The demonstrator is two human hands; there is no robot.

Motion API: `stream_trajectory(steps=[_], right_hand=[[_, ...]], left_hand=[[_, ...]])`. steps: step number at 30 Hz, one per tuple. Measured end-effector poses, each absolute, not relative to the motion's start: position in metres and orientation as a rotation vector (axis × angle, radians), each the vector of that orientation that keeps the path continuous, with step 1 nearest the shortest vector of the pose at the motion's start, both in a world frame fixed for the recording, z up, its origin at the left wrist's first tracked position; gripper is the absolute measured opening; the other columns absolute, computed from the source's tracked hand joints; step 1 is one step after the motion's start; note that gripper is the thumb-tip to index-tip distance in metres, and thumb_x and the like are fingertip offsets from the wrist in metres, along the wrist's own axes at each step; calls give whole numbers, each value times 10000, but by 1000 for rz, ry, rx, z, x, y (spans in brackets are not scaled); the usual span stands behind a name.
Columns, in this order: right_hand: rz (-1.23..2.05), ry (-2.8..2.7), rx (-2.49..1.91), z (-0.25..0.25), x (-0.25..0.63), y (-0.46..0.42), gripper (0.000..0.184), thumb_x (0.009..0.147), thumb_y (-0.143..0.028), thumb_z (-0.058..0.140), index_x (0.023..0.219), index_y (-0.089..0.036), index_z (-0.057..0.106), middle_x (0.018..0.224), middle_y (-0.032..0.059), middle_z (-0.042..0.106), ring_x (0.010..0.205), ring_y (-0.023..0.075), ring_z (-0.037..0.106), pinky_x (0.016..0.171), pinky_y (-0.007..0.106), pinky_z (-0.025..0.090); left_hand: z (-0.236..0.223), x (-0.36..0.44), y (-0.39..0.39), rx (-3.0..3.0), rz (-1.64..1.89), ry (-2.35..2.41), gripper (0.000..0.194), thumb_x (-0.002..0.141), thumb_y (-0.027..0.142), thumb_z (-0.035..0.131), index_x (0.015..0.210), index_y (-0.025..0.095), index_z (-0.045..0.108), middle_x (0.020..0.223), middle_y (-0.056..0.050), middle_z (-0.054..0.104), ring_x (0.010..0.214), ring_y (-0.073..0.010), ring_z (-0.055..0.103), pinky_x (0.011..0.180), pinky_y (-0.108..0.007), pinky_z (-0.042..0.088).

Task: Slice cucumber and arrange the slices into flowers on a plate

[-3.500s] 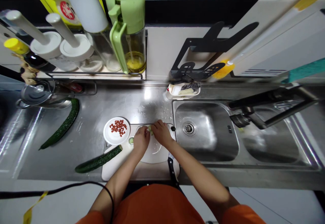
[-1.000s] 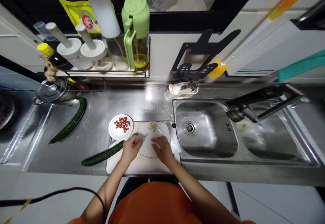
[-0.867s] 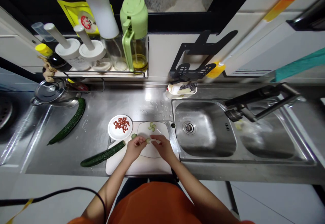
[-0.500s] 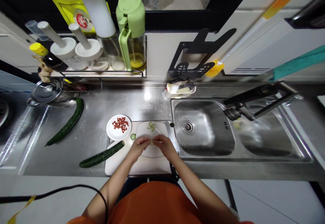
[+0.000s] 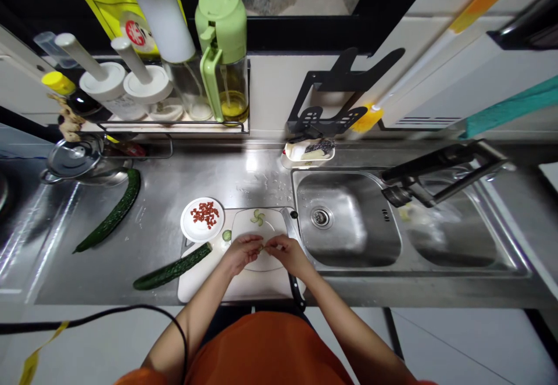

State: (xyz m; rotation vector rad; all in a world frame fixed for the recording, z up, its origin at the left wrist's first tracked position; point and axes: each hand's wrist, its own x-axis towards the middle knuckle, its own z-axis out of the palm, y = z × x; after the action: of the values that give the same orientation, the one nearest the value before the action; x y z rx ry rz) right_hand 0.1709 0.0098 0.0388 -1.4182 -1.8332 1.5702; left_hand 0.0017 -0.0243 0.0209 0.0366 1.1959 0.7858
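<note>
Over a white squarish plate (image 5: 239,223), my left hand (image 5: 243,253) and my right hand (image 5: 291,255) meet with their fingertips together. Pinched between them is a small pale-green cucumber slice (image 5: 262,249), mostly covered by the fingers. Several cucumber slices (image 5: 257,217) lie in a curved pinwheel near the plate's far edge. The plate sits on a white cutting board (image 5: 198,283). Left of it are a short round cucumber piece (image 5: 226,235) and a cut cucumber (image 5: 174,266) reaching onto the board. A knife (image 5: 297,292) with a black handle lies along the board's right side.
A round white plate (image 5: 186,231) of diced red bits stands at the board's far left corner. A whole cucumber (image 5: 112,215) lies further left. To the right is a double steel sink (image 5: 349,216) with a dark faucet (image 5: 429,175). A condiment rack (image 5: 183,124) hangs behind.
My left hand brought a cucumber slice to the middle, and my right hand closed in on it. The pinwheel slices came into view as my hands drew back toward me.
</note>
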Motion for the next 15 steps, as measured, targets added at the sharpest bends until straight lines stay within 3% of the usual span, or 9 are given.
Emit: stream_trajectory(steps=[3,9,15], right_hand=[[1585,-1858,-1427,37,179,15,156,783,-306,581,753,-202,693,711,4,665,671,140,568,601,244,407],[1497,-2045,-1425,30,193,32,175,807,-240,535,720,-191,679,643,-6,633,617,129,542,583,234,379],[940,-2503,-1584,27,195,49,164,837,-197,533,776,-210,685,765,48,665,858,189,554,715,269,370]], left_hand=[[17,4,-22,146,766,1274,440,495,321,831,856,126,670,675,-20,646,565,-73,548,559,-205,379],[5,16,-19,587,778,1476,211,604,299,727,746,153,674,637,-3,650,581,-103,553,575,-228,385],[5,32,-7,1119,663,1694,96,744,250,615,781,195,685,698,-6,675,648,-130,585,627,-242,399]])
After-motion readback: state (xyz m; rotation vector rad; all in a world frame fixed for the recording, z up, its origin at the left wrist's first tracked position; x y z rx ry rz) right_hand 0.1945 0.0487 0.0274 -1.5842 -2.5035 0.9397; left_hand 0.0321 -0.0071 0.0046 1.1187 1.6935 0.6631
